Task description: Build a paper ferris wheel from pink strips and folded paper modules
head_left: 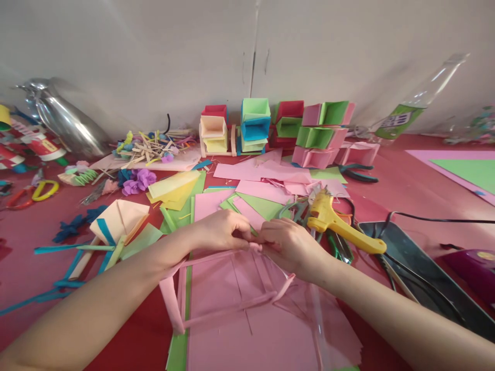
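Observation:
A frame of narrow folded pink paper strips [228,312] stands above pink paper sheets [251,345]. My left hand [226,230] is closed, with thumb and fingertips pinching the far edge of this strip frame. Close beside it, my right hand [288,246] pinches the same edge, and the fingertips of both hands nearly meet. The frame's near side slopes toward me, with loose corners at left and right. My fingers partly cover the spot they grip. A yellow hot glue gun [340,224] lies just right of my right hand.
Folded paper boxes [255,129] stand in stacks at the back, near a tilted glass bottle [410,113] and a metal jug [69,121]. Pliers [359,173] and a dark tray [429,278] lie right. Scissors [33,195], paper flowers [139,182] and craft sticks [152,149] are left.

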Demonstrator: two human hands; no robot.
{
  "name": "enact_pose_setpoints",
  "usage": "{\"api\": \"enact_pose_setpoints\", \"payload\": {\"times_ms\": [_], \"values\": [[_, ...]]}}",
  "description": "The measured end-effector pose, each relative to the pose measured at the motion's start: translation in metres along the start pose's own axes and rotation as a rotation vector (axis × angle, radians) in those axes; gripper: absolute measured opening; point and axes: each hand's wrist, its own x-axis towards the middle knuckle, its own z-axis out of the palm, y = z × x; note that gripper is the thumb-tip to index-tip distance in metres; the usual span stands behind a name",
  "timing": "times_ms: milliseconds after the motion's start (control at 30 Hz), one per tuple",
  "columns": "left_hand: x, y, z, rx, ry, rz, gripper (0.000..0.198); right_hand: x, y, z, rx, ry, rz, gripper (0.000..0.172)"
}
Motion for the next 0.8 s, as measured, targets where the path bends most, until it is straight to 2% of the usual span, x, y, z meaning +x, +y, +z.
{"api": "enact_pose_setpoints", "payload": {"times_ms": [100,267,400,467,533,600,700,800], "values": [[0.0,0.001,0.0,0.003,-0.001,-0.012,0.024,0.001,-0.001,-0.001,0.021,-0.017,0.013,0.011],[0.002,0.001,0.003,0.005,0.02,-0.047,0.026,0.001,-0.003,-0.008,0.063,-0.053,0.048,0.019],[0.001,0.0,0.004,-0.005,0.0,-0.067,0.017,-0.004,-0.008,-0.033,0.228,-0.047,0.242,0.019],[0.0,0.001,0.003,-0.018,0.007,-0.083,0.015,-0.008,-0.013,-0.051,0.338,-0.028,0.329,0.025],[-0.001,0.002,0.002,-0.032,0.011,-0.102,0.017,-0.013,-0.017,-0.066,0.475,-0.094,0.314,0.035],[-0.002,0.004,0.001,-0.036,0.007,-0.12,0.018,-0.017,-0.022,-0.076,0.593,-0.202,0.263,0.039],[-0.002,0.005,0.001,-0.033,0.004,-0.136,0.018,-0.019,-0.028,-0.081,0.684,-0.302,0.244,0.032],[-0.001,0.004,0.001,-0.04,-0.001,-0.134,0.018,-0.019,-0.032,-0.078,0.721,-0.322,0.267,0.025]]}}
